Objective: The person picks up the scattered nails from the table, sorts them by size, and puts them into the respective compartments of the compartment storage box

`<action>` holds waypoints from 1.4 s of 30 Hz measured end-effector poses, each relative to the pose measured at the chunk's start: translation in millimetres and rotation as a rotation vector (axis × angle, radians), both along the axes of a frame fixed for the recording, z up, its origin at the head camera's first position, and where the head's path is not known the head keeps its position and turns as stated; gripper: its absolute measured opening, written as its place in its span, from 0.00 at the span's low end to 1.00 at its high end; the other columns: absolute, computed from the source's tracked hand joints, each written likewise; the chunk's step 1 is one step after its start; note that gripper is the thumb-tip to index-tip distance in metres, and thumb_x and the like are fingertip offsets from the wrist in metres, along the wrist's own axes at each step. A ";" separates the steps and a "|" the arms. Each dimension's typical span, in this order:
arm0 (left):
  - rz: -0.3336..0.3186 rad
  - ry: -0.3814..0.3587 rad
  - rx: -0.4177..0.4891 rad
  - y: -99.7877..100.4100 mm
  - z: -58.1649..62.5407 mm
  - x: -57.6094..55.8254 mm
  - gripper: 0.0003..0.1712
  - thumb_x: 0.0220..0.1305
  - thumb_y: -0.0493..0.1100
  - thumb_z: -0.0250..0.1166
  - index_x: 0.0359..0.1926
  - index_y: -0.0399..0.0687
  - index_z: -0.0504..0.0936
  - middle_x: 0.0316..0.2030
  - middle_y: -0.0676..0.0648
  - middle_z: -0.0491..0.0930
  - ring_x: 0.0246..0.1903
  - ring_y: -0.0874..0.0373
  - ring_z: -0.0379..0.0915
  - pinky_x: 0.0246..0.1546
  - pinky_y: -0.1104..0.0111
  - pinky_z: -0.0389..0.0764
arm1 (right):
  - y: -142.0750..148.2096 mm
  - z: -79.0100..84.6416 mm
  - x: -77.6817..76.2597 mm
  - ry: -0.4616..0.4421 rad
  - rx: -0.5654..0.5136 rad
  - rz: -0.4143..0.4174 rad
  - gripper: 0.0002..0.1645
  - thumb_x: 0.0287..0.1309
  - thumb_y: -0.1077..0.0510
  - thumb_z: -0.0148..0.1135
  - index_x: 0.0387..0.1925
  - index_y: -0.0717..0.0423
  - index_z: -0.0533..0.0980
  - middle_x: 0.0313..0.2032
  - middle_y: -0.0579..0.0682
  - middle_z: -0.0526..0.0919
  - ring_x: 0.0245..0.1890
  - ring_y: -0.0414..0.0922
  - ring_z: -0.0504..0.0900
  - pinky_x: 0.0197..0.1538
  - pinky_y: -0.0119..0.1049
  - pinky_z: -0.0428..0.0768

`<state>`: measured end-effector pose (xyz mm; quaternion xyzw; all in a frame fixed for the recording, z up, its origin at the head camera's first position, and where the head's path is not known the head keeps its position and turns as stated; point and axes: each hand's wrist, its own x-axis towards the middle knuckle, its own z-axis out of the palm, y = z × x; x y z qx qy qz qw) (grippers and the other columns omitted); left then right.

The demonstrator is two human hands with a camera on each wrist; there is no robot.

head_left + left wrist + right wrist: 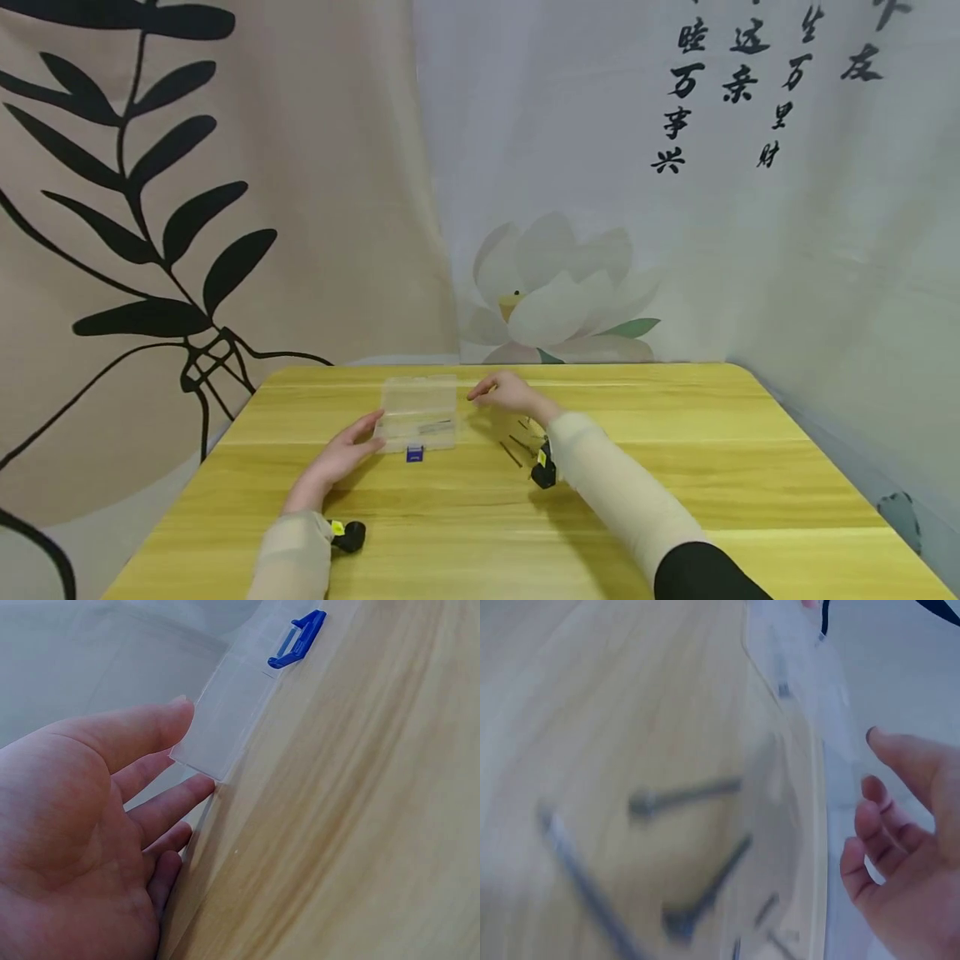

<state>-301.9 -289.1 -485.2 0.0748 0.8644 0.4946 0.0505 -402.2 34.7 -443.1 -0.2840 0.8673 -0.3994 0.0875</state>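
Note:
A clear plastic case with a blue latch lies with its lid raised back. A thin greyish item shows inside it. Against the case's left end rests my left hand, thumb toward the front corner and fingers fairly straight, also seen at the clear wall in the left wrist view. My right hand hovers just right of the lid, fingers loosely bent and holding nothing. Below it lie several screws, partly hidden by the right wrist; their heads blur in the right wrist view.
The wooden table ends at a back edge close behind the case. A printed cloth hangs beyond it. Each wrist carries a small black camera, the right one close beside the screws.

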 end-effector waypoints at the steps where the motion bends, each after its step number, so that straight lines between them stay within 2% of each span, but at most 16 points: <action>1: 0.000 0.000 0.000 -1.3 0.1 0.2 0.36 0.72 0.47 0.56 0.75 0.46 0.54 0.72 0.33 0.51 0.70 0.35 0.45 0.67 0.40 0.46 | 5.5 0.4 0.0 -0.001 0.000 0.007 0.11 0.63 0.60 0.62 0.44 0.57 0.85 0.47 0.48 0.85 0.53 0.48 0.79 0.53 0.42 0.79; 6: -0.001 -0.006 -0.014 -4.8 1.0 0.5 0.37 0.72 0.49 0.56 0.75 0.46 0.53 0.72 0.33 0.50 0.70 0.34 0.43 0.66 0.38 0.44 | 38.1 -0.8 1.0 -0.011 -0.014 0.035 0.13 0.64 0.62 0.59 0.47 0.61 0.83 0.49 0.52 0.84 0.53 0.50 0.79 0.53 0.45 0.79; 11: -0.012 -0.018 -0.009 -0.6 0.9 -1.4 0.38 0.72 0.50 0.57 0.75 0.47 0.53 0.73 0.34 0.50 0.71 0.34 0.42 0.66 0.38 0.43 | 74.7 -3.2 8.3 -0.046 -0.046 0.018 0.14 0.64 0.64 0.59 0.47 0.67 0.82 0.49 0.56 0.84 0.53 0.52 0.79 0.55 0.47 0.77; 14: -0.015 -0.016 -0.007 1.5 1.5 -2.0 0.38 0.72 0.49 0.57 0.75 0.47 0.53 0.72 0.34 0.50 0.71 0.34 0.42 0.66 0.38 0.44 | 93.3 -6.4 12.5 -0.076 -0.068 0.015 0.13 0.63 0.66 0.58 0.47 0.67 0.82 0.49 0.58 0.83 0.53 0.53 0.78 0.53 0.44 0.78; 18: -0.014 -0.014 -0.007 2.8 2.6 -2.3 0.37 0.72 0.49 0.57 0.75 0.47 0.53 0.72 0.34 0.50 0.71 0.34 0.42 0.66 0.39 0.44 | 114.2 -13.9 12.0 -0.124 -0.051 0.036 0.13 0.61 0.67 0.60 0.46 0.66 0.82 0.49 0.57 0.84 0.47 0.45 0.80 0.45 0.35 0.79; 21: -0.013 -0.023 -0.008 2.8 2.5 -1.4 0.38 0.72 0.49 0.57 0.76 0.47 0.53 0.73 0.34 0.50 0.71 0.35 0.42 0.66 0.38 0.43 | 124.5 -16.8 12.2 -0.167 -0.027 0.073 0.14 0.58 0.68 0.62 0.47 0.66 0.82 0.47 0.56 0.84 0.41 0.40 0.79 0.42 0.33 0.79; 25: -0.013 -0.031 -0.012 2.1 2.0 0.0 0.38 0.72 0.50 0.57 0.76 0.47 0.52 0.73 0.34 0.49 0.71 0.34 0.42 0.66 0.38 0.44 | 130.7 -20.4 12.0 -0.220 0.004 0.118 0.16 0.57 0.67 0.65 0.48 0.66 0.81 0.47 0.55 0.84 0.42 0.40 0.79 0.44 0.33 0.79; 32: -0.013 -0.027 0.000 1.5 2.0 1.1 0.38 0.72 0.50 0.57 0.75 0.47 0.53 0.73 0.33 0.49 0.70 0.34 0.43 0.66 0.38 0.44 | 129.8 -23.8 11.9 -0.242 0.002 0.169 0.18 0.55 0.69 0.66 0.49 0.67 0.81 0.48 0.56 0.83 0.45 0.44 0.78 0.49 0.35 0.78; 36: -0.013 -0.029 -0.004 1.4 1.7 1.8 0.38 0.72 0.50 0.57 0.75 0.46 0.52 0.72 0.33 0.49 0.70 0.34 0.43 0.66 0.38 0.44 | 125.7 -23.9 13.3 -0.269 0.020 0.154 0.16 0.54 0.70 0.66 0.46 0.65 0.82 0.48 0.54 0.84 0.46 0.45 0.79 0.52 0.37 0.77; 42: -0.014 -0.026 -0.005 2.1 2.4 1.6 0.38 0.72 0.50 0.57 0.75 0.46 0.52 0.72 0.33 0.49 0.70 0.33 0.43 0.66 0.37 0.44 | 119.2 -22.7 16.0 -0.276 0.065 0.066 0.14 0.51 0.70 0.67 0.41 0.58 0.85 0.44 0.48 0.81 0.45 0.45 0.76 0.53 0.40 0.76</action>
